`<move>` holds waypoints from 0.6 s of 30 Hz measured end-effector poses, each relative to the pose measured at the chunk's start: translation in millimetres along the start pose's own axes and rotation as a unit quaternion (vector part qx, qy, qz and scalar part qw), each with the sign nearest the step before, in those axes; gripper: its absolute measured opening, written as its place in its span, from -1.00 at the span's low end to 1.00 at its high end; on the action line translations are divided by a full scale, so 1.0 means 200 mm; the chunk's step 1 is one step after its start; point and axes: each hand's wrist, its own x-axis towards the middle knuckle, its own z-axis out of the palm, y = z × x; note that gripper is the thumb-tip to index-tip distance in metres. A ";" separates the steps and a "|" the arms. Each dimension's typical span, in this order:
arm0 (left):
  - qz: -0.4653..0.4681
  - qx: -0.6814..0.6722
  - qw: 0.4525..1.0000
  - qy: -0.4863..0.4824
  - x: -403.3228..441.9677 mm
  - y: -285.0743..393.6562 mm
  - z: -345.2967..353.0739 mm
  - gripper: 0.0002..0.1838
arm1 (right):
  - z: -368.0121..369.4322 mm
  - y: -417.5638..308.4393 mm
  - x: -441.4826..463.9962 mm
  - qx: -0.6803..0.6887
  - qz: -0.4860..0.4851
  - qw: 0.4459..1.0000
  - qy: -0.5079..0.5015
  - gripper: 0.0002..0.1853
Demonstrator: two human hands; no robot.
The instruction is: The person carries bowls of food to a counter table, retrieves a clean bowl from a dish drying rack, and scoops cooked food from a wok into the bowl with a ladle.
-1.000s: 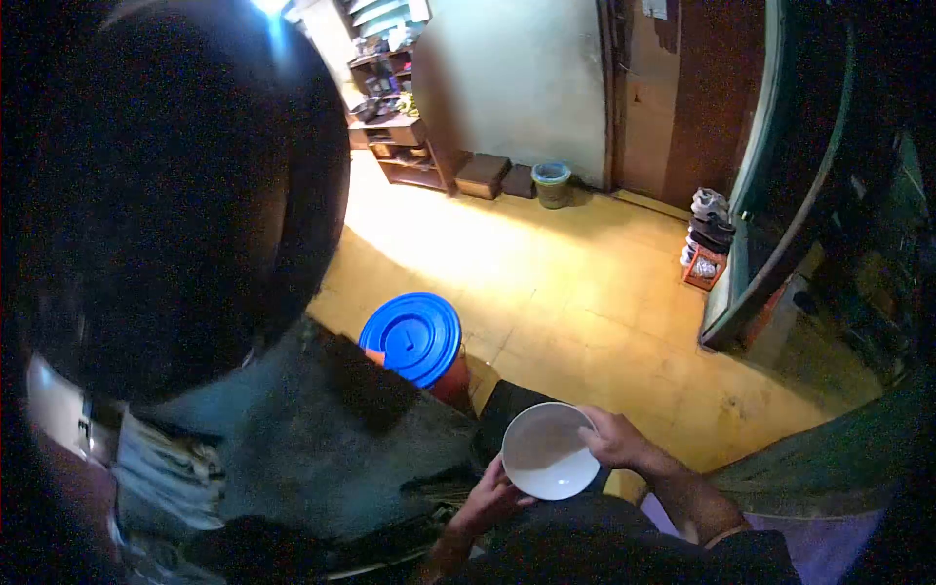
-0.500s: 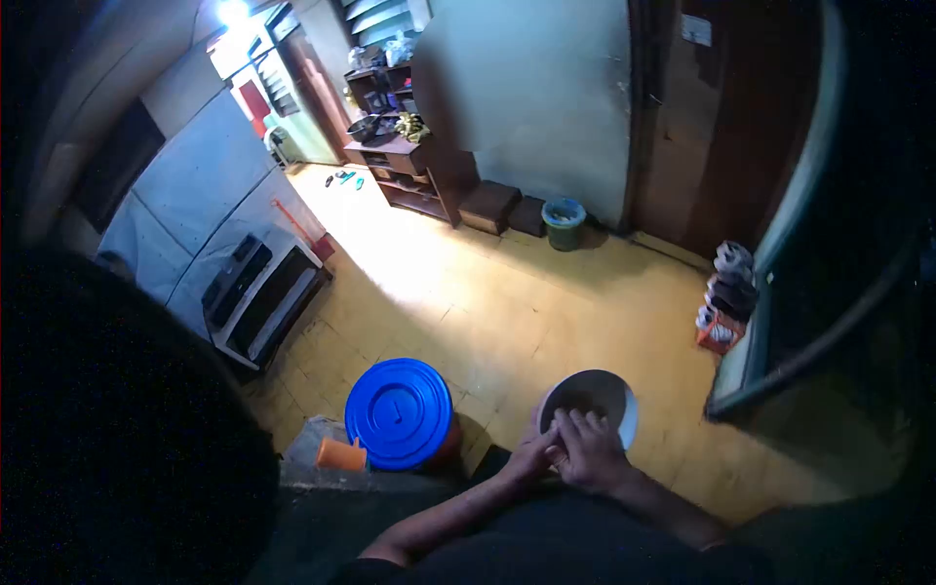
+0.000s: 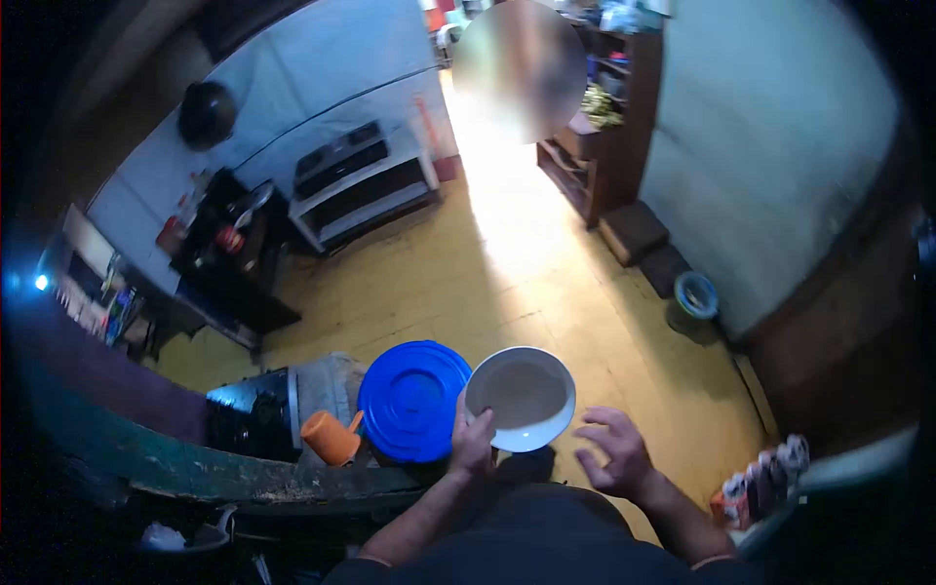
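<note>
A white bowl (image 3: 531, 437) with cloudy, greyish-brown liquid in it hangs above the floor in front of me. My left hand (image 3: 474, 448) grips its left rim, thumb on the inner side and fingers hidden beneath. Just right of the bowl, my right hand (image 3: 616, 456) is empty, its fingers spread and half curled, touching nothing. Left of the bowl stands a container with a round blue lid (image 3: 414, 400). An orange mug (image 3: 330, 439) with a handle sits beside that lid.
A white stove stand (image 3: 375, 195) is by the far-left wall, with a dark cluttered table (image 3: 234, 244) nearer. A brown shelf (image 3: 624, 127), a bin (image 3: 692, 307) and a shoe rack (image 3: 760, 487) line the right. A ledge (image 3: 283, 480) runs along my left.
My right hand has come out of the bowl and moved right, fingers opening. My left hand now holds the bowl alone, nearer the blue lid. The view has swung left.
</note>
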 end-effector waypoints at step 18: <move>-0.062 -0.111 0.922 0.365 2.04 -0.01 -0.81 -0.20 | 0.71 1.57 1.63 0.297 0.430 0.687 -0.504 -0.32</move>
